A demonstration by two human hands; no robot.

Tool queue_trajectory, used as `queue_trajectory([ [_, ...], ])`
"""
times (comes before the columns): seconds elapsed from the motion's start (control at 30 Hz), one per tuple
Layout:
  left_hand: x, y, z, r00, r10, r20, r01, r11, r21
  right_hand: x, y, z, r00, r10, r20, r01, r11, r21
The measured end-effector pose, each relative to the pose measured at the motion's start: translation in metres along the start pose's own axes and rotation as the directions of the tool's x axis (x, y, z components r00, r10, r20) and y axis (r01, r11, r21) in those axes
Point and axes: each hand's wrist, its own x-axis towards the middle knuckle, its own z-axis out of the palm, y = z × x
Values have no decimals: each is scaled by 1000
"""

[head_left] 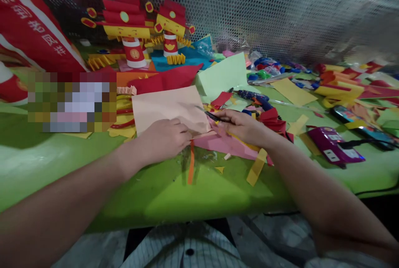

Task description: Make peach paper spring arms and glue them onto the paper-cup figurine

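Observation:
A pale peach sheet of paper point(166, 106) lies in front of me on the green table. My left hand point(170, 137) is on its lower edge, fingers curled and close together, holding it; the fingertips are partly hidden. At the sheet's lower right corner my right hand point(240, 126) is closed around a dark pen point(212, 116), its tip over the paper. Pink paper point(224, 144) lies below that corner, partly under my right hand. An orange strip point(191, 164) sticks out beside my left fingers.
Two red and yellow paper figures point(134, 52) point(171, 43) stand behind, before a perforated metal panel point(249, 6). A blue glue gun point(254, 97), paper scraps and a purple box point(335, 145) with a black cable lie right. Red-handled scissors point(123, 123) lie left, near a blurred-out patch.

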Motion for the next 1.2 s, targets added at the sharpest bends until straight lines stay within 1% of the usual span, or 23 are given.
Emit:
queue_trajectory([
  [0.03, 0, 0, -1, 1000, -23, 8, 23, 1000, -17, 0, 2, -2, 999, -4, -46, 1, 997, -76],
  [0.1, 0, -1, -3, 996, -79, 42, 81, 995, -49, -1, 5, -6, 995, -32, -89, 13, 980, -199],
  [0.2, 2, -6, -5, 972, -220, 78, 229, 962, -146, -1, 7, -7, 984, -136, -112, 90, 935, -343],
  [0.27, 3, -11, -4, 953, -282, 111, 300, 932, -204, 0, 7, -6, 975, -196, -104, 133, 894, -429],
  [0.3, 4, -14, -3, 946, -300, 123, 321, 920, -224, 0, 7, -5, 975, -202, -97, 134, 873, -469],
  [0.37, 4, -18, -1, 940, -314, 132, 338, 905, -256, 1, 9, -5, 980, -177, -86, 104, 837, -537],
  [0.47, 4, -22, 2, 933, -341, 114, 359, 882, -305, 1, 13, -7, 983, -146, -108, 51, 792, -608],
  [0.57, 3, -23, 2, 921, -374, 107, 387, 858, -337, -1, 17, -11, 973, -183, -140, 54, 773, -631],
  [0.63, 3, -22, 2, 921, -374, 104, 386, 853, -351, -3, 17, -13, 968, -213, -132, 84, 771, -631],
  [0.77, 4, -22, 0, 932, -351, 94, 359, 852, -381, -6, 15, -17, 973, -229, -32, 163, 777, -608],
  [0.93, 4, -24, -2, 961, -250, 118, 276, 862, -424, -8, 13, -22, 971, -228, 76, 230, 791, -567],
  [1.03, 4, -27, -2, 961, -245, 127, 276, 842, -463, -8, 15, -24, 959, -245, 140, 281, 797, -534],
  [1.1, 4, -28, -1, 954, -266, 135, 298, 831, -470, -6, 17, -23, 958, -244, 153, 288, 803, -521],
  [1.2, 4, -29, 1, 955, -258, 145, 296, 843, -450, -4, 19, -18, 956, -264, 125, 291, 812, -506],
])
